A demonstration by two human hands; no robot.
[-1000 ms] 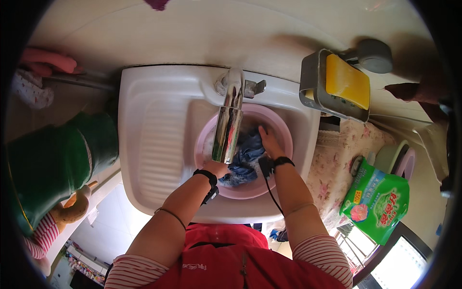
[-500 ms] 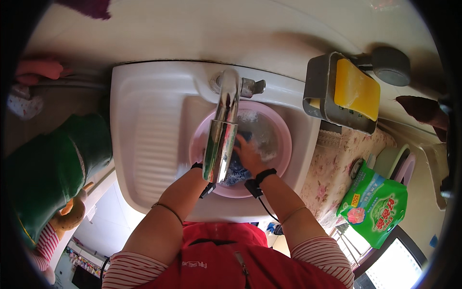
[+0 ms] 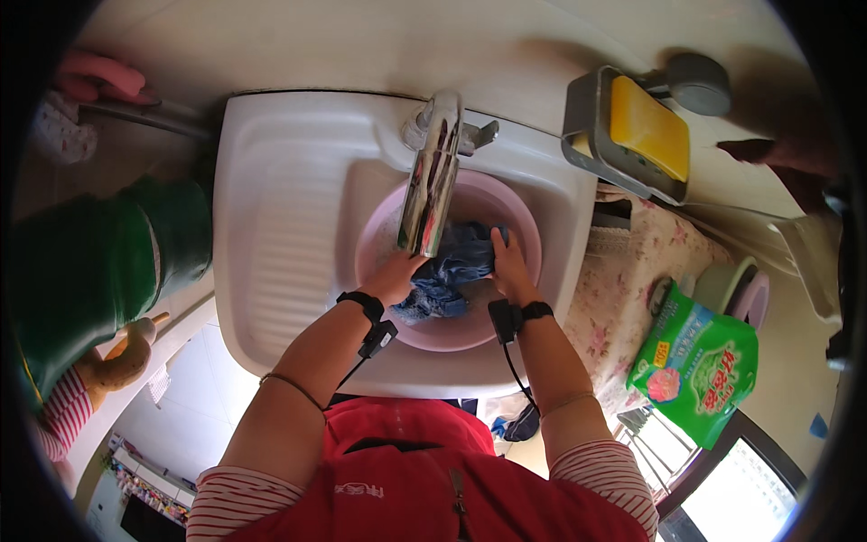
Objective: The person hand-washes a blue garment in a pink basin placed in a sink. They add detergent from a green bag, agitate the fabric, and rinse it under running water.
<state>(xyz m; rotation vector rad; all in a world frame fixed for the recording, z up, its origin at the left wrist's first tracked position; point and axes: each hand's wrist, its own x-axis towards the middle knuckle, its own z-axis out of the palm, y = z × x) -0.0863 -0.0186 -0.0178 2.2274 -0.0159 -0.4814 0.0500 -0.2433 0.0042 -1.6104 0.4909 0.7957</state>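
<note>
A wet dark-blue cloth (image 3: 462, 257), denim-like and bunched, stretches between my two hands over a pink basin (image 3: 519, 212). On its right end my right hand (image 3: 511, 267) is closed, thumb and fingers pinching the fabric. At the left end my left hand (image 3: 390, 278) grips the cloth, its fingertips partly hidden beside the faucet spout. Suds cling to the cloth's lower part. The chrome faucet (image 3: 433, 194) hangs over the basin and covers part of it. No stream of water shows from the spout.
The basin sits in a white sink (image 3: 361, 135) with a ribbed washboard (image 3: 280, 257) on its left. A grey holder (image 3: 587, 140) with yellow soap (image 3: 648, 126) is on the wall at right. Below it lies a green detergent bag (image 3: 695, 361). A green sleeve-like thing (image 3: 90, 262) is at far left.
My hands have moved apart, and the cloth is lifted and spread between them. The whole view has shifted slightly, with the sink appearing higher in the picture.
</note>
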